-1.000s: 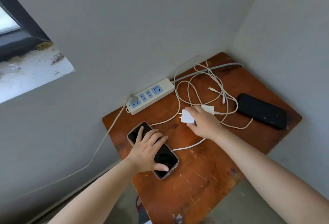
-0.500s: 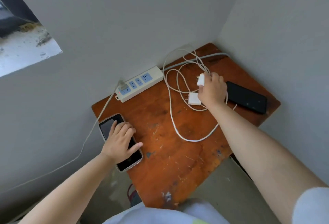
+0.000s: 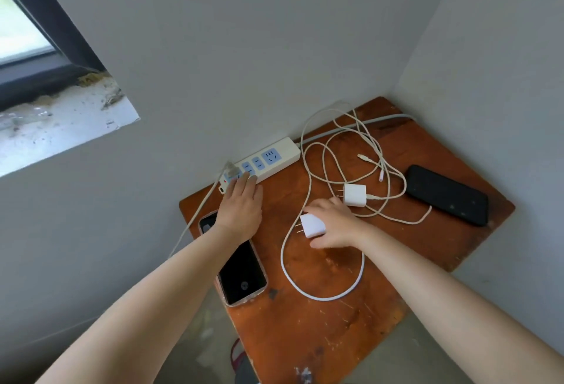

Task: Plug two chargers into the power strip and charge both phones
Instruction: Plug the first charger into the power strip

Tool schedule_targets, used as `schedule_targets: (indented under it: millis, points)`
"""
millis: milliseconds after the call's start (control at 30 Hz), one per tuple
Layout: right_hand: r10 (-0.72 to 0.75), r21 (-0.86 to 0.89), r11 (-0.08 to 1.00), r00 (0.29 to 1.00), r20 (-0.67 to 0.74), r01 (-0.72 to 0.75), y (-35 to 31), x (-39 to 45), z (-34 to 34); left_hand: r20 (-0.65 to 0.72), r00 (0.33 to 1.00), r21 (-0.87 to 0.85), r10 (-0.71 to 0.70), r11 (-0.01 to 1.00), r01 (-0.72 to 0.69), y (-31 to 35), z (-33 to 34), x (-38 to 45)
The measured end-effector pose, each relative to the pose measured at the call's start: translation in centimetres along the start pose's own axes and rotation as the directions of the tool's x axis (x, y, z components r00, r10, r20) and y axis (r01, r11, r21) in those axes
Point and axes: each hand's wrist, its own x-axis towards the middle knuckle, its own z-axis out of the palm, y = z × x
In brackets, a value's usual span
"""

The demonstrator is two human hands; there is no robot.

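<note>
Left hand (image 3: 241, 205) lies flat, fingers straight, pinning the power strip (image 3: 265, 160) steady; right hand (image 3: 332, 226) clamps a white charger (image 3: 311, 225), prongs aimed stripward, likely for insertion.

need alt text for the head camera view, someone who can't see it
A person's right hand grips a white charger, prongs toward the power strip, whose near end the open left hand touches. A second charger, tangled cables and two dark phones lie on the small wooden table.
</note>
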Motion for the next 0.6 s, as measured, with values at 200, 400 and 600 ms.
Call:
schedule_targets:
  millis: [200,400,600]
  points:
    - [0.025,0.111,0.994,0.985,-0.173,-0.006,1.5,-0.2,-0.1,0.051,0.983,0.284,-0.174,0.947,0.152,-0.3,-2.0,4.7]
    - [0.139,0.372,0.928,0.94,-0.311,-0.014,1.5,0.2,-1.8,0.15,0.961,0.343,-0.23,0.924,0.168,0.5,-2.5,6.2]
    - [0.135,0.357,0.934,0.935,-0.329,-0.01,0.8,0.7,-3.2,0.164,0.963,0.342,-0.214,0.928,0.148,0.5,-2.0,5.3]
